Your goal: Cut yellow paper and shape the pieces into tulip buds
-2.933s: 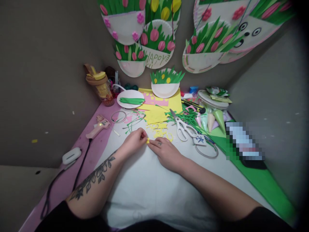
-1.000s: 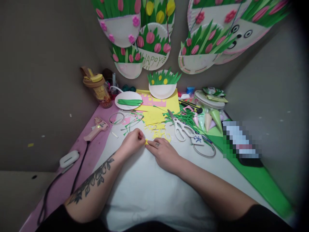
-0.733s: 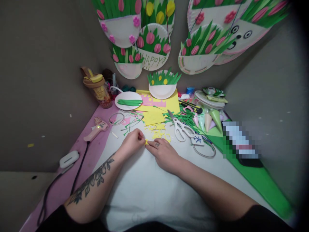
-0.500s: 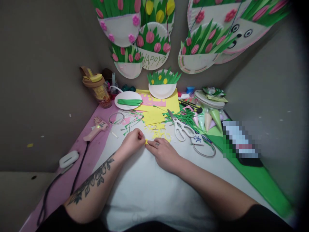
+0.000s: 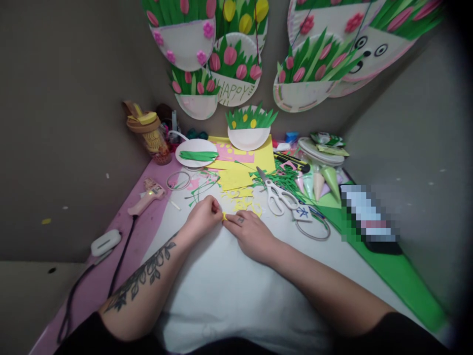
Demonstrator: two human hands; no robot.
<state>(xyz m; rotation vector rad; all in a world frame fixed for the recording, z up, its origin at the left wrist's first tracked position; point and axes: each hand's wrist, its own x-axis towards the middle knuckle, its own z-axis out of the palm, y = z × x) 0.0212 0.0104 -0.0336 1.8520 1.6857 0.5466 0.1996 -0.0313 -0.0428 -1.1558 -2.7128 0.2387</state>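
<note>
A small yellow paper piece [image 5: 223,217] sits between the fingertips of my two hands, mostly covered by them. My left hand [image 5: 204,215] is closed in a pinch at its left side. From the right, my right hand [image 5: 254,235] grips the same piece, its fingers pressed together and pointing left. Just beyond the fingers lie yellow paper scraps [image 5: 246,202] and a yellow paper sheet [image 5: 235,180]. White-handled scissors [image 5: 277,195] rest with blades apart to the right of the scraps. The exact shape of the held piece is hidden.
A pink glue gun [image 5: 148,199] and a white case [image 5: 106,242] are at left. A plate with green paper [image 5: 197,153], a drink cup [image 5: 150,138] and green paper strips [image 5: 288,177] stand or lie farther back. At right are piping bags [image 5: 328,181] and a phone [image 5: 382,246].
Almost nothing differs. Both hands stay at the same spot with the yellow paper piece between them; the view has shifted very slightly.
</note>
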